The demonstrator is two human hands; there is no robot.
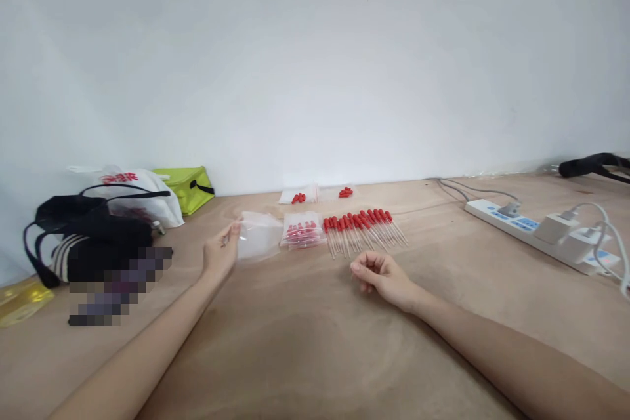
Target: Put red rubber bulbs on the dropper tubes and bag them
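Observation:
Pinched at its left edge by my left hand [221, 249] is a clear plastic bag [260, 236]. Just right of it lies a small pile of zip bags [302, 231] with red-topped pieces inside. Beside that pile, several glass droppers with red rubber bulbs [361, 226] form a row, bulbs toward the wall. My right hand [378, 279] hovers or rests in front of the row, fingers curled in and thumb near the index finger. Nothing shows in it. Whether it touches the table I cannot tell.
Behind the droppers lie two clear bags with red bulbs, one on the left [298, 197] and one on the right [345, 192]. A white power strip [512, 226] with plugs and cables lies right. At left are a black bag [103, 236], a white plastic bag [165, 200] and a lime-green bag [184, 187].

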